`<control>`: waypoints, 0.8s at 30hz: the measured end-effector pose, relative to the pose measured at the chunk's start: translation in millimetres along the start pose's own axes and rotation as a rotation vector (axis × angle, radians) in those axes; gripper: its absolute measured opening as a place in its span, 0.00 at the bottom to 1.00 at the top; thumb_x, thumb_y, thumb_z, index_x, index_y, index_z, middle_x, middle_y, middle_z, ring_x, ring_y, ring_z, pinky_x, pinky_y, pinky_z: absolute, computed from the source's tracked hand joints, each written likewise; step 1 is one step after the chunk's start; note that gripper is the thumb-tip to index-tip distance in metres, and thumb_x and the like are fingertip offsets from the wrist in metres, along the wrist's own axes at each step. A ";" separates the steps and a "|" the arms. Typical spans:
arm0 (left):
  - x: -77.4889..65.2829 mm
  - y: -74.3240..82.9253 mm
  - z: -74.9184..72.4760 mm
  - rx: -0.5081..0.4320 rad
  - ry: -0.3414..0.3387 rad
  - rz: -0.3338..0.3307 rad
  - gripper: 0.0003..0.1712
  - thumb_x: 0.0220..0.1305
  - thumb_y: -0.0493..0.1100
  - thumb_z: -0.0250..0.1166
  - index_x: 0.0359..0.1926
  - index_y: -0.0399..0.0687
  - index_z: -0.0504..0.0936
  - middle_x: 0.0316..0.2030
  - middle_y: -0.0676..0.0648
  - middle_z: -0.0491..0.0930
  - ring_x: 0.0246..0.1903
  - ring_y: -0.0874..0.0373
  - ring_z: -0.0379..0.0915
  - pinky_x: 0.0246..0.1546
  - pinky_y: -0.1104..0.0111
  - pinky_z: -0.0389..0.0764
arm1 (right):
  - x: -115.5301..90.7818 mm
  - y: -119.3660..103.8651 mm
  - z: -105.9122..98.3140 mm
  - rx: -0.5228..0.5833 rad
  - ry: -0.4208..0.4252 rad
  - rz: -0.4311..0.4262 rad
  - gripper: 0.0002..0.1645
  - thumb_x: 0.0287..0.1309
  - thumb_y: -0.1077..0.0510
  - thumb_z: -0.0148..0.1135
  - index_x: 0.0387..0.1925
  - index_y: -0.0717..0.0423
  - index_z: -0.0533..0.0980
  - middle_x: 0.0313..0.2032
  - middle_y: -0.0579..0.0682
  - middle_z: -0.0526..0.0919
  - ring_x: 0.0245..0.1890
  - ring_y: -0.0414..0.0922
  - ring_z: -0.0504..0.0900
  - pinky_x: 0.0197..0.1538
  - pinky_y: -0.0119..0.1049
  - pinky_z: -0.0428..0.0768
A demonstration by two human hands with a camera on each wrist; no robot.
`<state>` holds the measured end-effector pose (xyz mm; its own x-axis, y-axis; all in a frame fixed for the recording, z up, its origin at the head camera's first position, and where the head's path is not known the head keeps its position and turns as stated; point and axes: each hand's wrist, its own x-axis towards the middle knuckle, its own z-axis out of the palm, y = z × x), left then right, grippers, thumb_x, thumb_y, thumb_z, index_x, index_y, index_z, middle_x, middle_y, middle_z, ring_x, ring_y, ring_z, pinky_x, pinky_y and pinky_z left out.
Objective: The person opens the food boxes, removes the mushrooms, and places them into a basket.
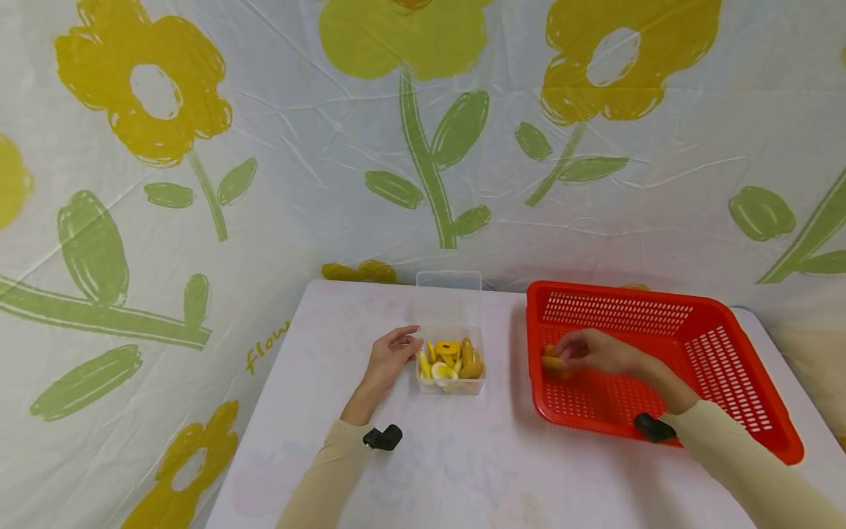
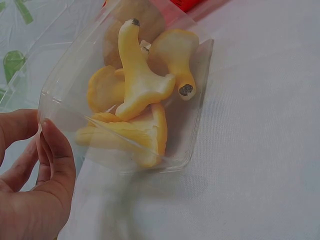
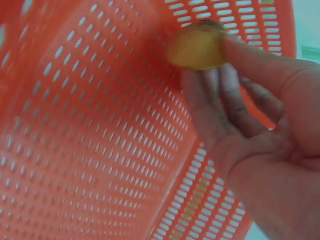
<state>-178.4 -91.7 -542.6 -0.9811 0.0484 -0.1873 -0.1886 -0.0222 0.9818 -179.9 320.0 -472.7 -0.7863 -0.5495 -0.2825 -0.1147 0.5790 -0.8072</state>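
Observation:
A clear plastic box with its lid raised stands on the table, filled with yellow mushroom-shaped pieces. My left hand is at the box's left side; in the left wrist view, thumb and fingertip pinch its rim. Several pale-stemmed yellow mushrooms show through the wall, two with dark stem ends. Inside the red basket, near its left wall, my right hand holds a rounded yellow-brown piece between thumb and fingers. Blur hides its exact kind.
The red basket has high slotted walls and stands right of the box, with a gap of white tablecloth between them. Behind the table hangs a flower-printed cloth. A black wrist camera sits on the left sleeve.

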 end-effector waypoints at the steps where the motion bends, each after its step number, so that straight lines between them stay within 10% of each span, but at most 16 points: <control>1: 0.0 0.0 0.2 -0.002 -0.002 0.001 0.21 0.68 0.38 0.70 0.61 0.41 0.82 0.41 0.46 0.80 0.37 0.58 0.77 0.42 0.71 0.84 | 0.5 -0.8 1.8 -0.015 -0.002 -0.010 0.16 0.65 0.64 0.68 0.53 0.65 0.80 0.44 0.56 0.84 0.46 0.52 0.80 0.49 0.32 0.83; 12: -0.1 0.5 0.9 -0.010 -0.003 -0.003 0.22 0.68 0.38 0.70 0.61 0.38 0.82 0.41 0.45 0.81 0.37 0.56 0.77 0.42 0.71 0.84 | 0.7 -12.0 10.0 -0.038 -0.068 -0.003 0.11 0.69 0.65 0.62 0.49 0.67 0.80 0.41 0.55 0.83 0.43 0.50 0.77 0.47 0.33 0.81; 24: 0.8 0.1 0.1 -0.005 0.008 -0.019 0.23 0.67 0.38 0.70 0.62 0.38 0.81 0.41 0.46 0.80 0.37 0.57 0.76 0.41 0.72 0.84 | -0.5 -34.1 11.8 0.020 0.106 0.027 0.14 0.73 0.61 0.60 0.52 0.67 0.79 0.45 0.61 0.83 0.44 0.52 0.80 0.49 0.42 0.84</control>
<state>-179.2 -91.6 -542.7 -0.9776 0.0405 -0.2067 -0.2078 -0.0268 0.9778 -168.4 293.4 -451.1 -0.8491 -0.4660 -0.2489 -0.0806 0.5800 -0.8106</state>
